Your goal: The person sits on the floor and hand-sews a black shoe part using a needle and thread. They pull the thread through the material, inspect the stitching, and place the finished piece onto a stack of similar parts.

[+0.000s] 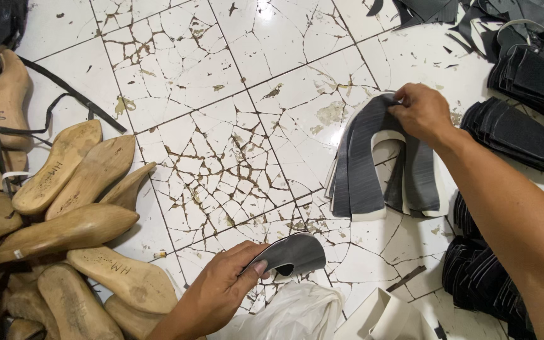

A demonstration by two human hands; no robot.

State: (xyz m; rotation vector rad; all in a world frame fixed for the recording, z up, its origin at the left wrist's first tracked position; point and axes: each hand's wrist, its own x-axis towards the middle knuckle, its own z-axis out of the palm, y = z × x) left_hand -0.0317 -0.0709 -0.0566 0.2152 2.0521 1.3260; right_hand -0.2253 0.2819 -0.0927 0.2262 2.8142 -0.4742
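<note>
My left hand (218, 289) grips a curved grey leather piece (294, 253) low in the middle of the head view, thumb on top of it. My right hand (422, 112) reaches across to a stack of grey horseshoe-shaped cut pieces (363, 170) lying on the cracked white tile floor (221, 126). Its fingers pinch the top bend of the stack. The stack's two legs point toward me, with white lining showing at its edges.
A heap of wooden shoe lasts (64, 201) fills the left side, with black straps (58, 94) over them. Piles of dark cut pieces (517, 132) lie at the right and lower right (480, 277). A white plastic bag (297, 315) and white folded pieces (385, 318) sit near me.
</note>
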